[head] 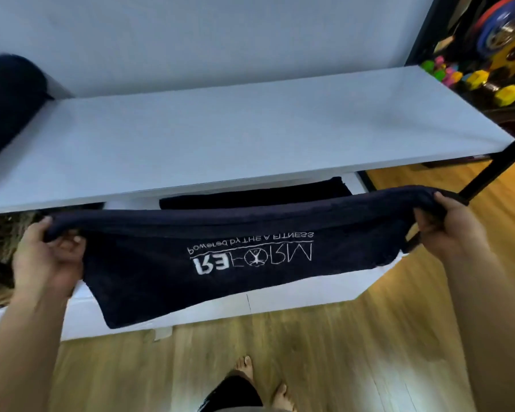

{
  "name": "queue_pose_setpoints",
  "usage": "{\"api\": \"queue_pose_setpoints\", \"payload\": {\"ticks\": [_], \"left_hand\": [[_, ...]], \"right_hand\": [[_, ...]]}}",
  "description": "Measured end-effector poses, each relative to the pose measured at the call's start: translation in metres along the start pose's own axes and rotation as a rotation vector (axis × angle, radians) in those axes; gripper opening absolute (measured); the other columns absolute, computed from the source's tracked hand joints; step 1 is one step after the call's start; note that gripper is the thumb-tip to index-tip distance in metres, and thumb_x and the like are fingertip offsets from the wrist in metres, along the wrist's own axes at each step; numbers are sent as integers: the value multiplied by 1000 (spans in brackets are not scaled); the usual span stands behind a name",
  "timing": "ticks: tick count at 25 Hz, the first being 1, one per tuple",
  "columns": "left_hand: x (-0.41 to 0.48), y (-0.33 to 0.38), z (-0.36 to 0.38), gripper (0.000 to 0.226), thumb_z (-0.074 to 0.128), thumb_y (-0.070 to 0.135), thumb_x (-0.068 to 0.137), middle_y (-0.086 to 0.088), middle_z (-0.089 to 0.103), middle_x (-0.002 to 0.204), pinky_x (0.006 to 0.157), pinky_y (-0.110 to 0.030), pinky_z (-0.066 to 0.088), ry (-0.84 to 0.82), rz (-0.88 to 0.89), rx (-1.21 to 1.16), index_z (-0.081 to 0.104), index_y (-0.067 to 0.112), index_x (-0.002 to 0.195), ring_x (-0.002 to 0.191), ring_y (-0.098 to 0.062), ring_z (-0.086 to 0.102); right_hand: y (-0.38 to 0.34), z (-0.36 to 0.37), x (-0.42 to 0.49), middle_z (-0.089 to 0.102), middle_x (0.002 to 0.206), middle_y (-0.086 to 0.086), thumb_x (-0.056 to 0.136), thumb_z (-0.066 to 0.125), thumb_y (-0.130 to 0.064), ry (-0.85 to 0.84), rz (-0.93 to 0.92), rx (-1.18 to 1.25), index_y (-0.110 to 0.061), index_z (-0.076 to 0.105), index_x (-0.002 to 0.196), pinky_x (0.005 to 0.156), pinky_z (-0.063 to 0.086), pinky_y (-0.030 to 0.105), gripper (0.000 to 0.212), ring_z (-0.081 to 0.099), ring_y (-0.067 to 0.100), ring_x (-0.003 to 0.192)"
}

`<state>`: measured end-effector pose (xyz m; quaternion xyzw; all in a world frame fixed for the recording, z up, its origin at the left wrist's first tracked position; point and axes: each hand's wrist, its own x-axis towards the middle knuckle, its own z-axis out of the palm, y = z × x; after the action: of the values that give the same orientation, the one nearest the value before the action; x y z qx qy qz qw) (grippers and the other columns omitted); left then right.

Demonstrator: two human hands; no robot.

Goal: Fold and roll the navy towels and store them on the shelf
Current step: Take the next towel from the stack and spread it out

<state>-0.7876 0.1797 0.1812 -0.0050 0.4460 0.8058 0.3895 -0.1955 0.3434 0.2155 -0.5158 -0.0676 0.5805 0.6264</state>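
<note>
Left hand (45,257): grips the left end of the navy towel (220,281), fingers curled round its bunched top edge
Right hand (449,230): grips the towel's right end the same way, thumb on the near side
Navy towel: stretched in the air between both hands, just near of the shelf's front edge, sagging in the middle; its white lettering reads upside down
Top shelf board (220,129): white, wide, running left to right beyond the towel
Rolled towel (9,99): dark, lying at the far left end of the top board, partly cut off by the frame
Lower level (295,301): white board under the top one; a folded dark cloth (250,194) lies on it, mostly hidden by the top board and the held towel
Black frame leg (488,173): slants down at the right, just behind the right hand
Far right: coloured dumbbells (482,81) and weight plates (500,28) on a dark rack
Left, under the top board: something brown and blurred, cannot tell what
Floor (369,352): wood planks; bare feet (244,367) stand near the bottom edge
</note>
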Motion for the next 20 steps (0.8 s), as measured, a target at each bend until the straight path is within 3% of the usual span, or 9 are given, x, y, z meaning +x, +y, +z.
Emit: {"api": "queue_pose_setpoints", "payload": {"ticks": [3,8,10,12,13,15,18,20], "left_hand": [[-36,15,46,40,75,30,39,13,66,69,69,-15,45,-105,37,69,59,27,76,67,-4,61],[-32,51,79,62,79,32,32,15,68,74,67,-15,41,-90,111,37,59,29,91,74,-1,64],[-29,63,115,36,77,25,59,15,68,73,62,-13,43,-103,108,36,59,27,90,69,0,66],[-19,60,146,2,56,24,91,10,69,82,68,-13,50,-31,133,77,58,24,91,72,-2,68],[-13,54,156,10,49,25,97,4,70,95,74,-16,53,-58,143,170,58,20,97,79,-6,69],[-4,40,163,27,47,30,99,-11,66,120,88,-28,55,-81,186,470,56,11,114,98,-19,68],[-11,17,154,49,54,43,93,-9,56,141,110,-45,38,-142,524,1497,55,16,134,127,-28,53],[-24,-2,149,58,44,52,97,-2,34,158,117,-52,20,-225,743,1904,38,25,149,146,-24,29]], "right_hand": [[-26,13,-7,74,67,2,95,58,-11,-35,-61,74,-10,60,95,64,56,21,3,73,12,65],[-71,48,-7,75,79,5,94,59,-9,-125,-126,170,-9,60,108,60,56,23,14,74,15,66],[-89,77,5,71,100,12,93,59,-6,-144,-155,257,-5,59,117,63,58,29,23,74,23,77],[-92,108,12,65,119,14,98,55,-12,-212,-148,195,-6,54,127,78,59,36,30,70,25,98],[-87,118,14,60,130,11,100,51,-18,-285,-173,46,-8,49,134,91,55,39,36,64,23,112],[-70,127,17,52,140,4,100,51,-32,-376,-344,-590,-13,45,142,108,42,38,47,52,21,126],[-51,124,24,49,144,-4,98,48,-46,-419,-723,-1565,-24,52,139,114,27,36,46,38,21,137],[-44,121,30,27,159,-2,98,38,-55,-441,-781,-1875,-30,40,147,119,10,44,55,17,21,148]]}}
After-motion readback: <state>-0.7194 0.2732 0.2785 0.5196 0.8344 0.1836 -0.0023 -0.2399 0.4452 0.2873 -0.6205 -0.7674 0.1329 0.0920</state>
